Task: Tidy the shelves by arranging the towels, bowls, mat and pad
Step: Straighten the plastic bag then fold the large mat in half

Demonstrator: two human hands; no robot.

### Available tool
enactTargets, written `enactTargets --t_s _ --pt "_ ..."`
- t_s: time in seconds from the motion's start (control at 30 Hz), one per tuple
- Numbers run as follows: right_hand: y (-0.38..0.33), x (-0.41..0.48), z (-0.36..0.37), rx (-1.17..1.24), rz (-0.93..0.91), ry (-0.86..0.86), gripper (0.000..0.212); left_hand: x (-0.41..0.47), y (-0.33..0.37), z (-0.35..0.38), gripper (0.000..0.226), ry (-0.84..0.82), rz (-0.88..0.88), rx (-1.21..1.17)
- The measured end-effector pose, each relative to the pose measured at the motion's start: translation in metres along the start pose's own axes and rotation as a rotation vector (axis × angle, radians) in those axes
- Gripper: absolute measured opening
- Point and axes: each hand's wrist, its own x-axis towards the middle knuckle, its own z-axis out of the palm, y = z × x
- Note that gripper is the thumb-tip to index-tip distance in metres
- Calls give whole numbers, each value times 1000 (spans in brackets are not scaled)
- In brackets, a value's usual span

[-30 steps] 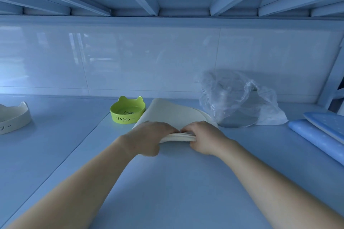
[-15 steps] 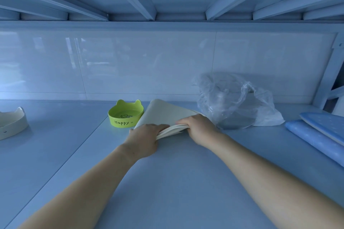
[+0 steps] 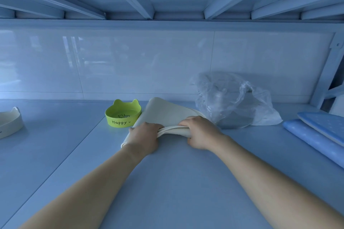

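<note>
- Head view, nearest first: two bare forearms reach forward over the pale blue shelf [image 3: 167, 188].
- Both hands are clamped on the near edge of a cream mat [image 3: 163, 112]. The left hand [image 3: 144, 138] curls over its near left corner, and the right hand [image 3: 200, 133] grips the doubled edge just beside it.
- The mat lies on the shelf, folded into layers, its far flap rising toward the wall.
- Step in hand, as a judgement: folding the mat to a neat size. The next move calls for lining up the layered edges, pressing the fold flat and setting it square, without knocking the bowl beside it.
- A green cat-eared bowl [image 3: 122, 114] marked "Happy" sits against the mat's left edge. Only a small printed drawing shows inside it.
- A clear plastic bag [image 3: 232, 98], right of the mat, holds something dark grey and rounded that cannot be identified.
- A white bowl [image 3: 9, 122] stands well apart at the far left, its inside hidden.
- A blue dotted pad [image 3: 314, 136] lies at the right edge, under a flatter blue piece.
</note>
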Motion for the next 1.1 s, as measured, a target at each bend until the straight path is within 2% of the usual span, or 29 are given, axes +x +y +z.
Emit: enactTargets --t_s 0.17,0.3,0.4,0.57,0.67,0.73,0.87,1.1 --pt "2 -2 -3 -46 19 16 45 9 12 -3 49 11 -83 -39" --pt "2 -4 -3 -59 22 55 62 14 22 -9 47 -27 -151 -40" --pt "3 -11 1 -54 0 56 67 7 16 -8 50 -64 -77 -27" --pt "7 -24 5 48 -54 113 63 -1 2 -22 54 -191 77 -85" --pt "7 -32 4 111 -97 180 56 0 3 -32 54 -236 104 13" --pt "6 -34 4 128 -131 186 46 1 6 -30 44 -193 115 96" --pt "4 -32 2 115 -143 184 23 -3 8 -23 23 10 138 130" --pt "0 -33 -1 173 -60 212 24 -5 9 -24 18 149 225 133"
